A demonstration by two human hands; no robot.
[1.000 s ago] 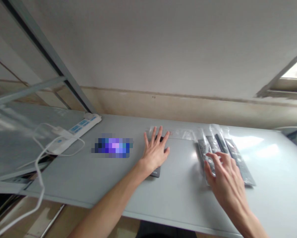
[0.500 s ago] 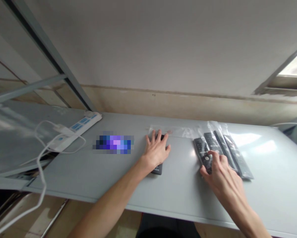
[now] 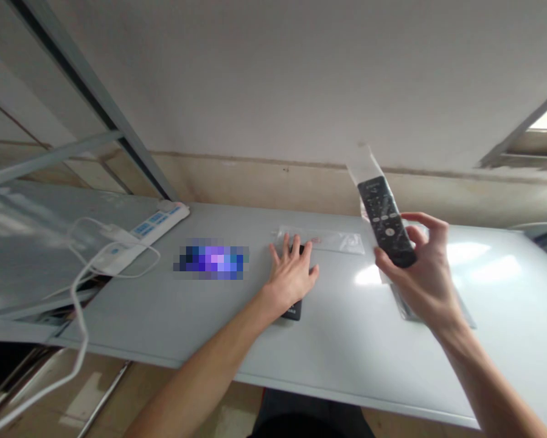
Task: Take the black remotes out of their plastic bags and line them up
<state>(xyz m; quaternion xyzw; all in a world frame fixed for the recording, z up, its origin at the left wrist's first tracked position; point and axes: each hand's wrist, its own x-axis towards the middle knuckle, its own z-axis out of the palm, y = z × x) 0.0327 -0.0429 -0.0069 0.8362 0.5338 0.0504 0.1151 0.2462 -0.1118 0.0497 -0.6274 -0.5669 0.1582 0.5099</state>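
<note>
Between the thumb and fingers of my right hand, a black remote control in a clear plastic sleeve is raised above the table, its button side toward me. The sleeve's loose end sticks up past the remote's top. My left hand lies flat with fingers spread over a second black remote, which rests on the table; only its ends show. A flat clear plastic bag lies just beyond the left fingers. Behind my right hand, other bagged remotes lie on the table, mostly hidden.
The grey table runs along a wall. At left are a white power strip and a looping white cable. A pixelated blue-purple object lies left of my left hand. A metal frame post rises at the back left.
My right hand has lifted one bagged remote off the group at right, up and toward the wall. My left hand has stayed on its remote.
</note>
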